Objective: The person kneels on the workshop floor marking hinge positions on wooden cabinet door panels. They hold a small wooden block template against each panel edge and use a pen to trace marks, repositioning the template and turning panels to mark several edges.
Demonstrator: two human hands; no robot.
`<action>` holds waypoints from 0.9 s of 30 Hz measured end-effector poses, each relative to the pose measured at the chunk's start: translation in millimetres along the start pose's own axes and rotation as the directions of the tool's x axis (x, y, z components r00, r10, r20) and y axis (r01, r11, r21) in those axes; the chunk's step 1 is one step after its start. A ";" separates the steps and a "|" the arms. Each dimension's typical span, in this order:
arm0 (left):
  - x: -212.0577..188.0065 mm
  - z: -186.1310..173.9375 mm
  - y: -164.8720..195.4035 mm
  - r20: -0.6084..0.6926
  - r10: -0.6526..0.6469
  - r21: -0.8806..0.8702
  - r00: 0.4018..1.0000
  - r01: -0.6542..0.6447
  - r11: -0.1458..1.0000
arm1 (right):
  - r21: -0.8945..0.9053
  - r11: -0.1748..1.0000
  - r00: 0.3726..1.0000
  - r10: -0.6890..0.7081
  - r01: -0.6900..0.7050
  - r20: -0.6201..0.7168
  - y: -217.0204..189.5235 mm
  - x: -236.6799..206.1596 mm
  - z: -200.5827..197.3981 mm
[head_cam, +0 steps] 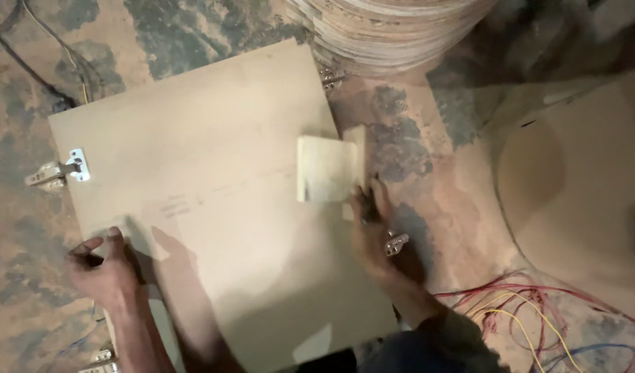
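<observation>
A large pale fibreboard panel (214, 193) lies flat on a dusty floor. My left hand (103, 266) rests at its near left edge, fingers curled on the board's rim. My right hand (372, 231) sits at the right edge, fingertips touching a small pale wooden block (325, 169) that lies on the panel. A metal hinge (58, 171) is fixed to the panel's left edge. Another hinge (396, 242) shows at the right edge beside my right wrist.
A stack of round wooden discs (390, 31) stands at the top. A curved board (580, 186) lies at the right. Red, yellow and blue wires (531, 311) tangle at the lower right. A black cable (27, 65) runs at the upper left.
</observation>
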State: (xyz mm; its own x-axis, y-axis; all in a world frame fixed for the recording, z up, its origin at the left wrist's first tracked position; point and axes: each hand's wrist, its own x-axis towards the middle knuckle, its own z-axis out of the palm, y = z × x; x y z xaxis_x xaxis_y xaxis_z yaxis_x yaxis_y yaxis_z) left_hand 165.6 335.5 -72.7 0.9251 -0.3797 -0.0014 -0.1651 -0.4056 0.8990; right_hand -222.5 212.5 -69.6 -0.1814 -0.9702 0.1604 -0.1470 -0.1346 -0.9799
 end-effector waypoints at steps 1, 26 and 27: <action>-6.2 -1.6 -1.9 0.022 0.036 -0.118 0.999 -0.034 0.992 | -0.058 0.998 1.000 -0.014 0.014 -0.006 -3.7 -8.2 -13.3; -53.5 293.7 198.6 0.794 0.607 -0.399 0.037 -0.722 0.566 | -0.168 0.973 0.983 -0.141 0.160 0.121 -48.2 143.5 44.1; -51.3 296.7 196.9 0.793 0.608 -0.397 0.044 -0.719 0.570 | -0.122 0.975 0.978 -0.169 0.184 0.119 -44.0 143.6 45.6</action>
State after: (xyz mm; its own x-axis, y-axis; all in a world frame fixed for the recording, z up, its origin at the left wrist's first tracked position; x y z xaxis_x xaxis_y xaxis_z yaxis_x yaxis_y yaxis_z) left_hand -15.8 28.5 -25.5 -0.3309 -0.9224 0.1991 -0.6239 0.3722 0.6872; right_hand -197.8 69.9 -8.9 -0.0364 -0.9504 0.3089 -0.2951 -0.2851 -0.9119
